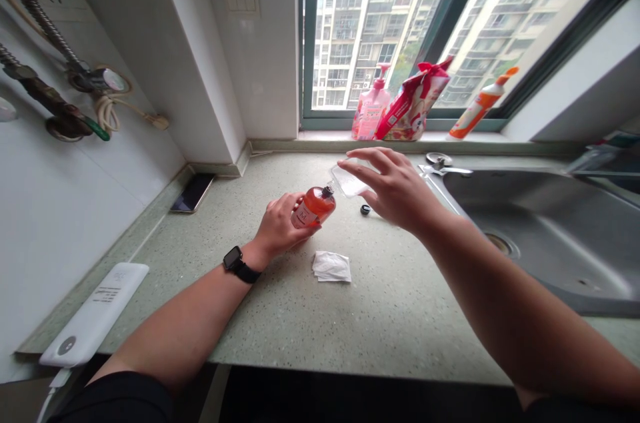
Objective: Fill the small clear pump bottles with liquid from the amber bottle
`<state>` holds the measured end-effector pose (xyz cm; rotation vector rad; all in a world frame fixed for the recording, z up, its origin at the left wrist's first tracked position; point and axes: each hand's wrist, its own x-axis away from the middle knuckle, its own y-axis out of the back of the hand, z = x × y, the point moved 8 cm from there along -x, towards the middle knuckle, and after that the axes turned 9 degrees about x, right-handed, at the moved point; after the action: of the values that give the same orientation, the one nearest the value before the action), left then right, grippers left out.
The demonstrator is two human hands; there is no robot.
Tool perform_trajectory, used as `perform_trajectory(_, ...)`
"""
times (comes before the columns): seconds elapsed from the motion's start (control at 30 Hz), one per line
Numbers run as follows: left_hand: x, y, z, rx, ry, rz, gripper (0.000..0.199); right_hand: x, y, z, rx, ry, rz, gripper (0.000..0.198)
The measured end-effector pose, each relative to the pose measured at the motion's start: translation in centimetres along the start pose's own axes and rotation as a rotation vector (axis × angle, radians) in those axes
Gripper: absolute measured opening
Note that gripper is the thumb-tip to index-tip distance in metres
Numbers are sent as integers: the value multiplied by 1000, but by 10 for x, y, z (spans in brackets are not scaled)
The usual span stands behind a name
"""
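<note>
My left hand (287, 223) is wrapped round a bottle of orange-red liquid (320, 203), which leans to the right just above the counter. A label shows on its side, and its neck has a black fitting. My right hand (383, 179) grips a clear, see-through bottle (350, 177), tipped so that its neck meets or nearly meets the mouth of the orange-red one. Whether the two necks touch I cannot tell. A small black cap (365, 209) lies on the counter below my right hand. Nearer to me lies a folded white tissue (331, 267).
A steel sink (560, 229) with a tap (445, 169) is at the right. On the windowsill stand a pink pump bottle (371, 109), a red pouch (417, 103) and an orange-white bottle (479, 106). A phone (193, 193) and a white power bank (97, 313) lie at the left.
</note>
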<state>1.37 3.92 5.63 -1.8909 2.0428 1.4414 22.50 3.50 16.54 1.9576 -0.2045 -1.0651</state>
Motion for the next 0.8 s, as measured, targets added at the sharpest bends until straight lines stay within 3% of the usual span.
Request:
perform_trajectory(0.27, 0, 0, 2, -11, 14, 5, 62, -6, 4, 6, 7, 12, 31, 76)
perform_trajectory(0.8, 1, 1, 4, -47, 1, 12, 61, -17, 7, 13, 16, 33, 24, 66)
